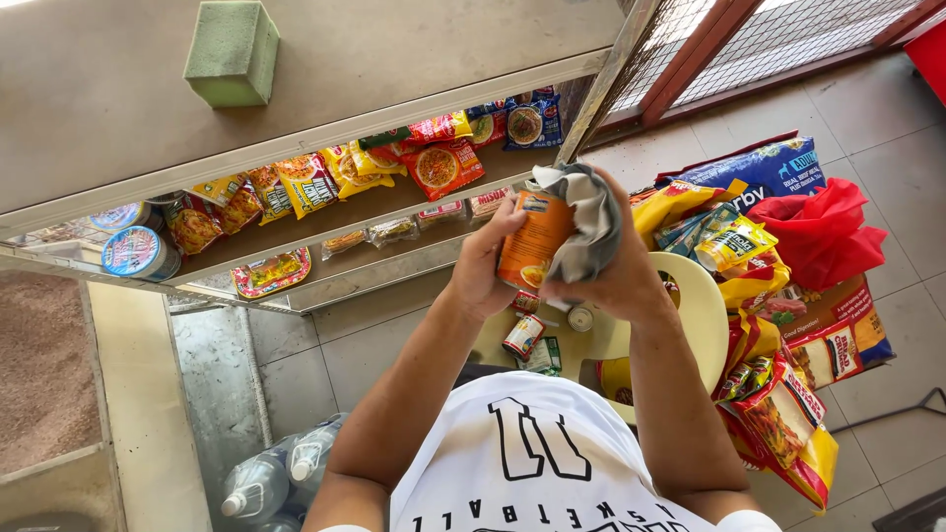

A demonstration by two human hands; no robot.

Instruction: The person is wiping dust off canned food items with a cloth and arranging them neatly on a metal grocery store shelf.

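Note:
My left hand [483,266] grips an orange can [532,241] by its side, held up in front of my chest. My right hand [616,271] presses a grey cloth [591,222] against the can's top and far side. Below the hands, a pale yellow plastic chair [705,315] holds several small cans, one of them a red and white can [523,335] lying on its side. I wear a white shirt with black print.
Metal shelves [374,212] at the left carry noodle packets [443,167] and round tubs [138,253]. A green sponge block [234,51] sits on the top shelf. Bags of snacks and pet food [778,167] and a red bag [823,232] pile at right. Water bottles [261,483] stand on the tiled floor.

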